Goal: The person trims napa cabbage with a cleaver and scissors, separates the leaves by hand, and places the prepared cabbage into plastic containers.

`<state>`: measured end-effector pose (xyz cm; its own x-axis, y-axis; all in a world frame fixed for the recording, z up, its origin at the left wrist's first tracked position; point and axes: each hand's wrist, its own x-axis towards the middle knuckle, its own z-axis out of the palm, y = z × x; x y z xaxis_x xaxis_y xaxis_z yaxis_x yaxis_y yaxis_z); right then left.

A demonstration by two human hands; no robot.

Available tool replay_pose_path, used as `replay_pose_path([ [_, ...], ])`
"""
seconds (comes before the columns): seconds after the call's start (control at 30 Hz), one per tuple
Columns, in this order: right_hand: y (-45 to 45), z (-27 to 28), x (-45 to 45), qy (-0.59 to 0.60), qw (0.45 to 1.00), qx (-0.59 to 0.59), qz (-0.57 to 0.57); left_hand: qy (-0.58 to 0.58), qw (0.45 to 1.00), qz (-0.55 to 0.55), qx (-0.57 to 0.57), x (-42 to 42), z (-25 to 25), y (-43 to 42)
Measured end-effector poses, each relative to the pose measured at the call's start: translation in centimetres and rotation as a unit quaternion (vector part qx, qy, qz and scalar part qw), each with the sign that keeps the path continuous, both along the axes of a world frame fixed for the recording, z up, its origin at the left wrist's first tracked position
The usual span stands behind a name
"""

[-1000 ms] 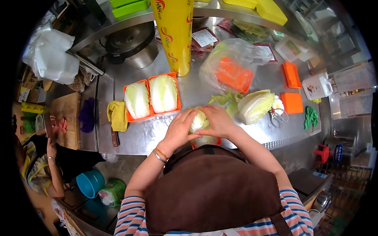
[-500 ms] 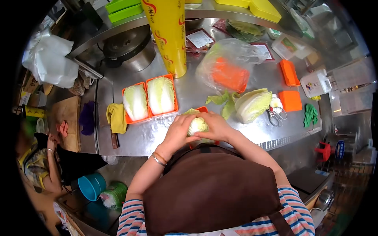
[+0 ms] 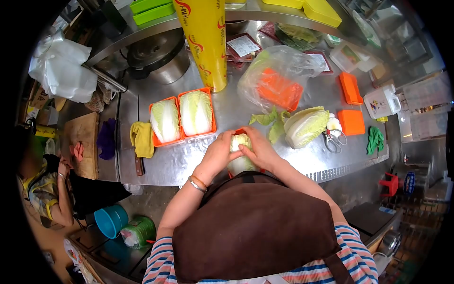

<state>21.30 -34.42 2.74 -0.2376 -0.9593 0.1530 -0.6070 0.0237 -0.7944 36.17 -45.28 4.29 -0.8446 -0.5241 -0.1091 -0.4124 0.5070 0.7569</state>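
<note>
Close to my body, at the front of the steel table, a napa cabbage (image 3: 242,164) lies in an orange tray whose rim shows only in small bits. My left hand (image 3: 219,152) is wrapped round its left side, and my right hand (image 3: 259,149) grips the right side. Both thumbs meet over the top of the cabbage. To the left, two more napa cabbages, one (image 3: 165,121) beside another (image 3: 196,113), fill orange trays. A loose napa cabbage (image 3: 306,127) lies to the right, with torn green leaves (image 3: 271,123) beside it.
Scissors (image 3: 334,141) lie right of the loose cabbage, near orange trays (image 3: 351,122). A knife (image 3: 139,165) and yellow cloth (image 3: 142,138) are at the left. Behind stand a yellow film roll (image 3: 204,52), a plastic bag (image 3: 276,71) and a pot (image 3: 163,61). Another person's arm (image 3: 64,194) is far left.
My hands have drawn slightly apart along the cabbage's sides, so more of its top and white stem shows between them. The view has shifted slightly.
</note>
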Motion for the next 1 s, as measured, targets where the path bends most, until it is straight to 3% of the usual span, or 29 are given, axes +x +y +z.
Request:
replay_pose_path([
  [0.03, 0.1, 0.3, 0.3, 0.04, 0.998, -0.009, -0.042, -0.03, 0.999, 0.008, 0.01, -0.1, 0.1, 0.0],
  [0.17, 0.7, 1.0, -0.5, 0.026, 0.998, 0.054, -0.02, -0.012, 1.0, -0.006, 0.02, 0.0, -0.9, -0.3],
  [0.27, 0.3, -0.2, -0.8, -0.086, 0.991, 0.101, -0.011, 0.046, 0.999, -0.008, 0.011, 0.3, -2.3, -0.1],
  [0.37, 0.0, -1.1, -0.2, -0.017, 0.999, 0.041, -0.023, -0.016, 0.999, 0.038, -0.024, -0.6, -1.8, 1.2],
  [0.43, 0.1, -0.2, -0.2, 0.181, 0.982, -0.013, -0.057, -0.029, 0.987, 0.052, -0.148, -0.9, -1.9, 2.2],
  [0.57, 0.0, -0.7, -0.4, 0.155, 0.986, -0.013, -0.056, 0.009, 0.972, 0.076, -0.223, -1.0, -2.3, 2.9],
  [0.7, 0.1, -1.1, -0.6, 0.15, 0.988, -0.01, -0.046, 0.019, 0.978, 0.133, -0.16, -1.1, -2.2, 4.5],
  [0.77, 0.2, -1.6, -0.4, 0.147, 0.988, -0.014, -0.035, 0.11, 0.973, 0.177, -0.097, -1.2, -3.6, 5.2],
  [0.9, 0.3, -2.3, -0.2, 0.147, 0.987, -0.042, -0.043, 0.185, 0.955, 0.231, -0.023, -1.4, -4.8, 5.7],
  [1.0, -0.1, -2.5, 0.1, 0.144, 0.987, -0.05, -0.053, 0.194, 0.957, 0.208, -0.048, -1.4, -5.6, 5.7],
])
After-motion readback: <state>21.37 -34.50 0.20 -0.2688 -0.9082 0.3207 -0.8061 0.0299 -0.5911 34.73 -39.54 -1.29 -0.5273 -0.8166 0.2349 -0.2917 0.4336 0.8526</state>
